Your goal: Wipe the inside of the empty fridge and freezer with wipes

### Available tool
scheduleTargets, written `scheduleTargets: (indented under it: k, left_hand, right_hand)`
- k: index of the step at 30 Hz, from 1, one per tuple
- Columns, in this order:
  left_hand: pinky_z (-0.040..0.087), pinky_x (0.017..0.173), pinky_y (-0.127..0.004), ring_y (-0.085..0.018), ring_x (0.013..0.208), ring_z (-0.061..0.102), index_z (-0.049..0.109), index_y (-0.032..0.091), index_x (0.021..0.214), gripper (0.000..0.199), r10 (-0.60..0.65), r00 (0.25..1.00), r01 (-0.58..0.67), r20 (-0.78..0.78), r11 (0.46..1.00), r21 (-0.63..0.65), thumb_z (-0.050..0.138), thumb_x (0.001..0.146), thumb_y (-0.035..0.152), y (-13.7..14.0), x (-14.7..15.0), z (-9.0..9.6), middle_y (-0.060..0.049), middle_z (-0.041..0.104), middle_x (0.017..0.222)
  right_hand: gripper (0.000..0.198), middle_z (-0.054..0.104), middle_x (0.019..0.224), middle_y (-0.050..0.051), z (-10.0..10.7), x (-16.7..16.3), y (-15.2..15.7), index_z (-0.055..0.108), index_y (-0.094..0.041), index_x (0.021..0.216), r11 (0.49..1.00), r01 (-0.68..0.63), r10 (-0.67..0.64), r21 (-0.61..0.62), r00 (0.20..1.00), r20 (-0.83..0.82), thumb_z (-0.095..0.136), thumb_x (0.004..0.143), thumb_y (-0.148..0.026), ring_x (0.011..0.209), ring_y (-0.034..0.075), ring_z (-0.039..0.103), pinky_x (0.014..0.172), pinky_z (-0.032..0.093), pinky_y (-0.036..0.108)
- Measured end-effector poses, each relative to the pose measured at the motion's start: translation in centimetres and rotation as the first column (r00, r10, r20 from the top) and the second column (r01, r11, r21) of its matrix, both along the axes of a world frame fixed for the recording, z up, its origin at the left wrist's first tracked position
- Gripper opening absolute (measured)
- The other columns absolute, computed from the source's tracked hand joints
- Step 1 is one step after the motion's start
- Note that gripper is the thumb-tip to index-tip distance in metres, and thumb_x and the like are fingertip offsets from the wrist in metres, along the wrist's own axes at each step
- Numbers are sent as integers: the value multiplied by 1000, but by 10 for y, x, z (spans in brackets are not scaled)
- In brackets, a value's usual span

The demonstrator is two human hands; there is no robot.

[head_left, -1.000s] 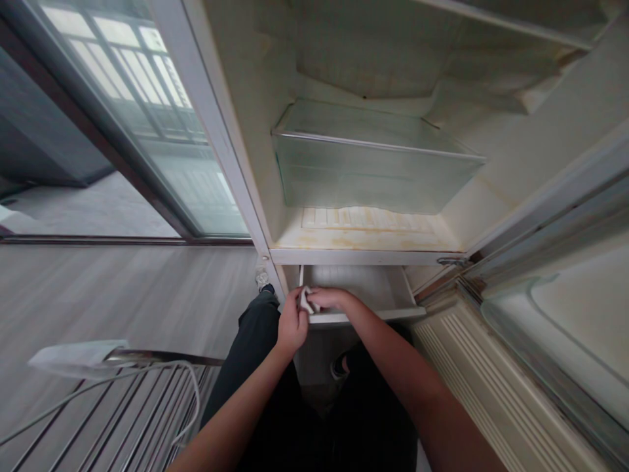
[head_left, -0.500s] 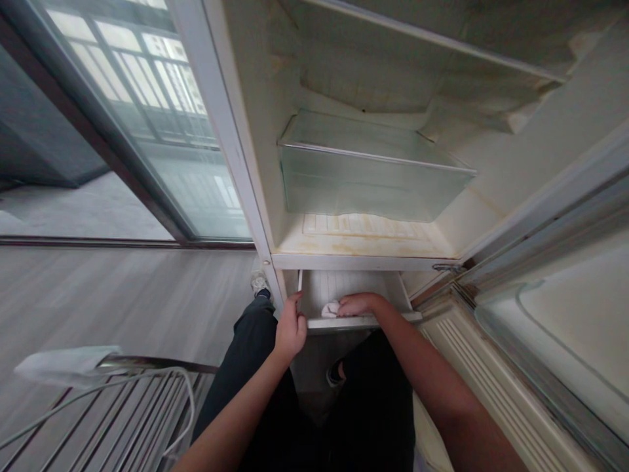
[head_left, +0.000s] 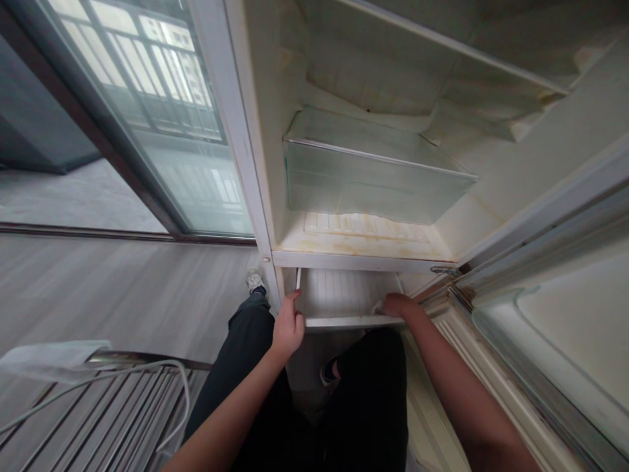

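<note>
From the head view, I'm wiping out the pulled-out bottom drawer (head_left: 344,293) of the open fridge (head_left: 363,246). My right hand (head_left: 399,305) is pressing a small white cloth (head_left: 378,307) into the drawer's right front corner, fingers curled down on it. My left hand (head_left: 289,324) is gripping the drawer's left front corner, steadying it. Next, I reckon, I'm needing a firm sweep back along the ribbed floor.

This is a room in a home: an open, stained refrigerator (head_left: 373,196) with a clear drawer (head_left: 368,177) stands on pale wood flooring (head_left: 113,288), beside a sliding glass door (head_left: 162,131) facing a balcony.
</note>
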State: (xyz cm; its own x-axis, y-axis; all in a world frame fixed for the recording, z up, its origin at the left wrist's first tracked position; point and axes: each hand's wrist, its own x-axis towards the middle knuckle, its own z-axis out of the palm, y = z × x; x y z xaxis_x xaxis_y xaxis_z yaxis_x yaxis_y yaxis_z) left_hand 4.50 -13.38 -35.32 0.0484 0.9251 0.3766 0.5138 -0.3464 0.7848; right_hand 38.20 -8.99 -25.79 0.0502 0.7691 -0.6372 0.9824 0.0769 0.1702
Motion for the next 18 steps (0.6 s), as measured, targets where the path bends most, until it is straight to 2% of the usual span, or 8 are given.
scheduleTargets:
  k: [4,8,10,14,16,18]
  left_hand:
    - [52,112,-49,-29,128,64,49,16,143,53,1,1000,-1,8,1000,21,43,90,13,0,0,-1,-16,63,140]
    - [51,112,-49,-29,130,63,49,16,142,51,-6,1000,6,6,999,36,42,91,14,1,-1,-3,-17,63,140]
    - [51,112,-49,-29,130,63,49,16,141,51,-6,1000,6,7,999,36,41,91,14,2,-1,-3,-16,62,139]
    - [52,111,-49,-28,131,62,48,17,141,51,-11,1000,11,8,999,31,39,91,13,2,-1,-4,-16,62,140]
    - [52,110,-48,-28,131,62,48,17,141,51,-13,1000,13,6,1000,24,39,91,13,2,-1,-4,-17,62,140]
    - [54,108,-48,-28,131,62,48,17,141,51,-11,1000,11,9,1000,8,40,91,14,1,-1,-4,-17,61,141]
  right_hand:
    - [45,68,134,28,2,5,-1,71,-2,132,984,-81,77,159,996,35,45,96,-12,128,35,65,104,51,41]
    - [43,72,126,26,-3,10,7,76,-4,122,956,-196,183,219,980,78,43,95,-5,130,34,62,110,47,43]
    - [43,70,129,26,-9,8,14,77,-4,120,947,-218,201,236,975,91,41,97,-5,135,34,59,117,42,44]
    - [51,50,155,31,-26,-1,35,65,6,138,934,-160,125,321,984,126,39,95,-5,152,38,40,129,24,50]
    - [57,48,156,31,-35,-4,48,58,8,145,919,-71,35,387,994,99,40,93,-5,153,39,40,129,25,51]
    - [59,53,152,31,-42,-4,61,57,5,147,890,25,-39,455,999,21,42,92,-7,148,41,47,125,32,55]
